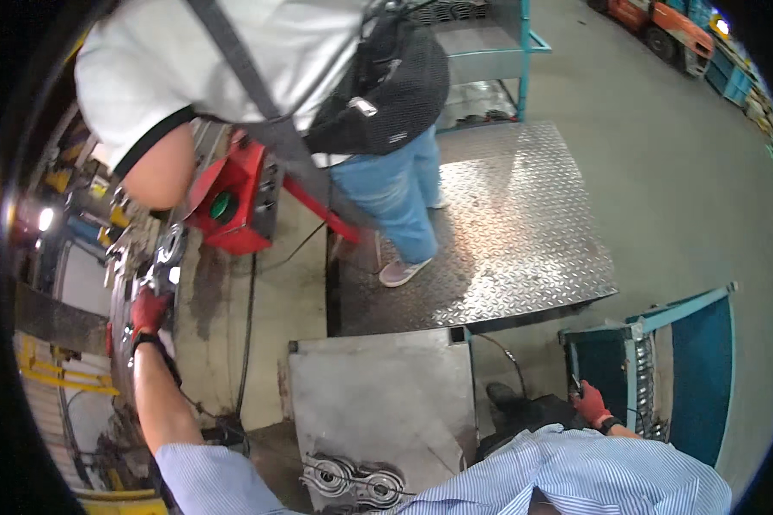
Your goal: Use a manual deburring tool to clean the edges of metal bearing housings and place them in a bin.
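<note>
Where the bin (703,369) opens, parts (645,365) show.

A co-worker (305,64) stands on a tread-plate platform (524,232) beside a red control box (242,221); orange vehicle (674,30) beyond

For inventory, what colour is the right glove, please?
The right glove is red, clearest in the head view.
</note>
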`<state>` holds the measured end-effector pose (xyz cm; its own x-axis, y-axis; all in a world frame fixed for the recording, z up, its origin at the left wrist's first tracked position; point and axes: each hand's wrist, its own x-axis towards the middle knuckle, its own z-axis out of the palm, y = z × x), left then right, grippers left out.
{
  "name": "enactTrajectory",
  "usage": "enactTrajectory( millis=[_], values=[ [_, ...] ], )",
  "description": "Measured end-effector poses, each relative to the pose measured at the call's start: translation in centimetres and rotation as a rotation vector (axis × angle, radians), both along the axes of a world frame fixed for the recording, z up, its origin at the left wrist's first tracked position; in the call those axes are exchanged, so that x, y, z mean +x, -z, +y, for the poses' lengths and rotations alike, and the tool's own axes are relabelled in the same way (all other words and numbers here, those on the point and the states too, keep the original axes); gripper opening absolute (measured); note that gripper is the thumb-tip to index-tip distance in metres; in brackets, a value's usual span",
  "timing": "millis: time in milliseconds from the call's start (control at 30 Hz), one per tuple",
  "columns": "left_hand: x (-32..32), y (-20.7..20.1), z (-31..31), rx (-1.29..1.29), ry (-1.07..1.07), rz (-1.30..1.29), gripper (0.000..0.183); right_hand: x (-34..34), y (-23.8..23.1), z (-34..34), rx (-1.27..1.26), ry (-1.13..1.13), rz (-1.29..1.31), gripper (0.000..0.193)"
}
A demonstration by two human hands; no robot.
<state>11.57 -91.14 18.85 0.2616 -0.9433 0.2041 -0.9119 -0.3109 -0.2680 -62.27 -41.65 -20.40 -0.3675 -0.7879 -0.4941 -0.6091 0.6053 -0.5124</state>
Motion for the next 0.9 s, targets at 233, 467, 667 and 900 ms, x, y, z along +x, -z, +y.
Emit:
enactTrajectory(
  millis=[233,467,667,900],
  values=[
    [-7.1,-2.9,6.7,0.224,-0.175,0.068,0.102,0.2,2.7,-1.6,-0.134,-0.118,-0.011,0.035],
    [-7.0,0.4,11.4,0.024,-0.101,-0.118,0.066,-0.9,4.0,-1.0,-0.11,-0.201,0.0,0.035],
    [-10.6,2.3,18.1,-0.265,0.152,-0.169,0.07,-0.6,2.1,-1.2,-0.231,-0.259,-0.136,0.034],
    [-12.3,11.1,31.1,-0.464,0.021,1.974,0.03,1.2,2.6,-2.1,-0.203,-0.462,-0.041,0.036]
  ],
)
